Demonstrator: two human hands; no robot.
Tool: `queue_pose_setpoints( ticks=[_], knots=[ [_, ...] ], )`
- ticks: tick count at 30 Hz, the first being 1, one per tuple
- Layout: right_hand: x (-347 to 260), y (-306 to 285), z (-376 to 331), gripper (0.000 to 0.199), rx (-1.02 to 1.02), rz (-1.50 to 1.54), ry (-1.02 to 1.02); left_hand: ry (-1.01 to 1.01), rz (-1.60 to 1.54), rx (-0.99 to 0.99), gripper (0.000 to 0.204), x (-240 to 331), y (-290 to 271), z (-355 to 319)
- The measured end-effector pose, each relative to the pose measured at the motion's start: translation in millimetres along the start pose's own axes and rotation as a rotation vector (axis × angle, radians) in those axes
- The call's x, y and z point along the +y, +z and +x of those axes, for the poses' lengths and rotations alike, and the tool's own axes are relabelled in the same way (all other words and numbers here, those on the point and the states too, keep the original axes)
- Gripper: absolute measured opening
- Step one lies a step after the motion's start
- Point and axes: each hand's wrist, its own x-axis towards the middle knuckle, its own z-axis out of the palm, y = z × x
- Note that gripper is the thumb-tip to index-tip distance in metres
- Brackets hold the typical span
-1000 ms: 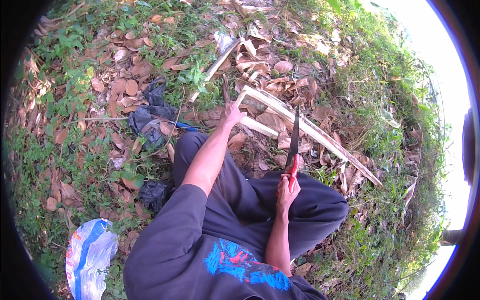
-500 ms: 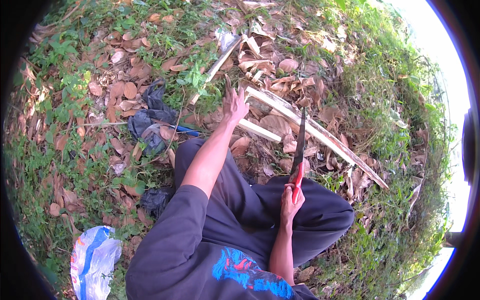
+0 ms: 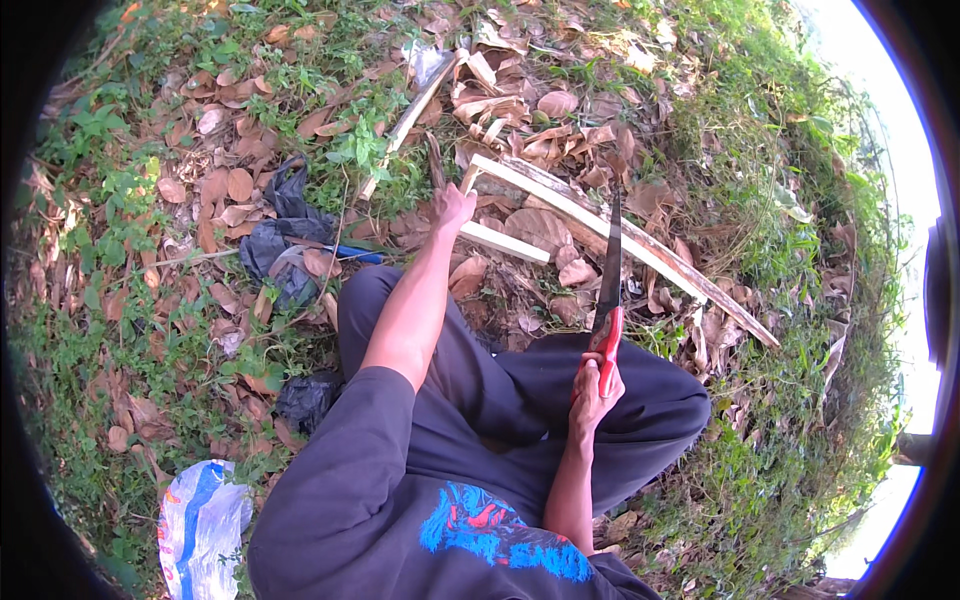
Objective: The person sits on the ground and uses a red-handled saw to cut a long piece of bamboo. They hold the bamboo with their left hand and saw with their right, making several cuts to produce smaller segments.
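I sit on leaf-covered ground with my dark trousers [image 3: 520, 390] below me. My right hand [image 3: 592, 392] is shut on the red handle of a long dark-bladed knife [image 3: 608, 270], whose blade points away from me. My left hand [image 3: 452, 208] reaches forward and grips the near end of a short pale split stick [image 3: 505, 243]. A longer pale split pole [image 3: 610, 232] lies just beyond it, running from the middle toward the right.
Dry brown leaves and green weeds cover the ground. A black plastic bag [image 3: 275, 240] lies to the left. A white and blue sack [image 3: 200, 525] sits at the lower left. Another thin pale stick [image 3: 408, 122] lies farther off.
My left hand has stayed stretched out at the pale sticks and now closes on the short one. The knife remains upright in my right hand.
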Motion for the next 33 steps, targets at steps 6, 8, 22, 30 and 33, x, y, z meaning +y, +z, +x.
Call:
queue_pose_setpoints(
  ticks=[6, 8, 22, 30, 33],
  knots=[
    [12.0, -3.3, -0.6, 0.013, -0.068, 0.050, 0.008, 0.051, -0.273, -0.038, 0.046, -37.2, 10.5, 34.6],
    [17.4, -5.1, -2.7, 0.013, -0.073, 0.042, -0.001, 0.113, -0.388, -0.028, 0.039, -42.7, 12.7, 42.9],
    [24.0, -7.0, -1.4, 0.013, -0.089, -0.011, 0.003, 0.116, -0.318, -0.016, 0.043, -25.2, 3.8, 23.9],
    [24.7, -2.8, 2.6, 0.011, -0.085, -0.007, 0.028, 0.135, -0.286, 0.017, 0.053, -15.4, -7.4, 21.6],
    [20.9, -4.1, 2.5, 0.011, -0.068, -0.015, 0.037, 0.119, -0.296, -0.128, 0.058, 0.3, -18.6, 13.7]
  ],
)
